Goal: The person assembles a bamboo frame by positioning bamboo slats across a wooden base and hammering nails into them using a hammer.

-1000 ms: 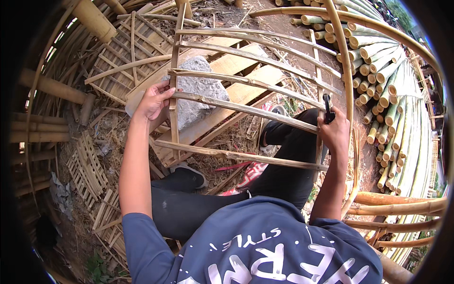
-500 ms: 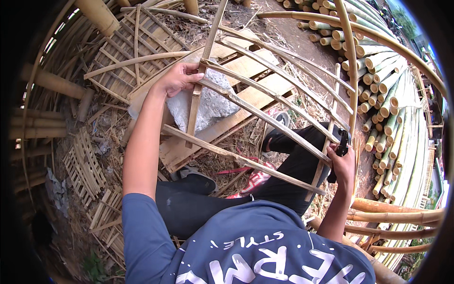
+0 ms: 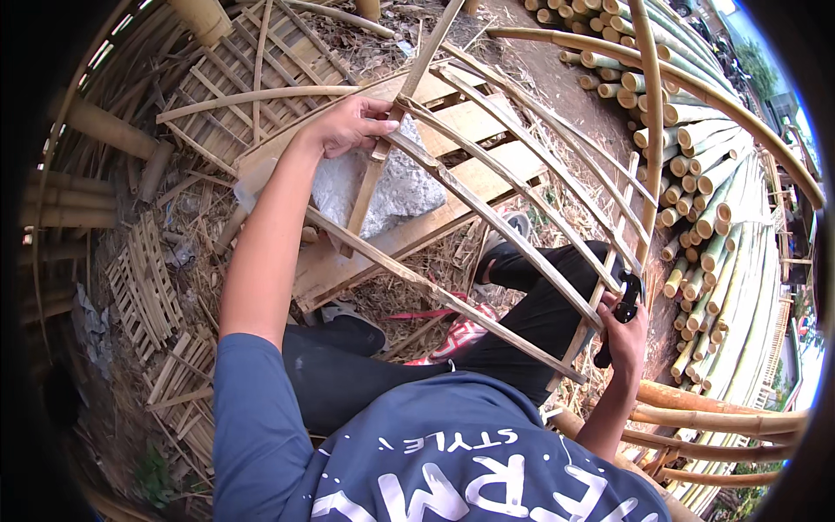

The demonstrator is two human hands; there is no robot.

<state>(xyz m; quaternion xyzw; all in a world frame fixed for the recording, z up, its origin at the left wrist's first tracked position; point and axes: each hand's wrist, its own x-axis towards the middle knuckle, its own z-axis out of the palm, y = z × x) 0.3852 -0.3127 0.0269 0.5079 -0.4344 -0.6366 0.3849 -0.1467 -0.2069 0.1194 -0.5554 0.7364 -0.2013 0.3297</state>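
A lattice of split bamboo slats, with a crosspiece (image 3: 370, 187) at its left end, is held up tilted over my legs. My left hand (image 3: 352, 126) pinches that crosspiece where a slat meets it, thumb and fingers closed. At the lattice's right end, my right hand (image 3: 624, 335) is closed around a black hand tool (image 3: 628, 296), whose exact kind I cannot make out. The tool lies against the right crosspiece, and my fingers touch the bamboo there. Behind the left end sits a rough grey stone block (image 3: 409, 191) on a low wooden plank platform (image 3: 335, 278).
Cut bamboo poles (image 3: 696, 187) are stacked at the right. Curved bamboo (image 3: 648, 113) arches beside the lattice's right end. Slatted bamboo panels (image 3: 143, 287) lie at the left, with another panel (image 3: 230, 83) behind. Thick poles (image 3: 722, 418) stand close by my right elbow.
The lattice has turned slightly clockwise: its left end is a little higher, its right end lower. My right hand has come down with it, still holding the tool.
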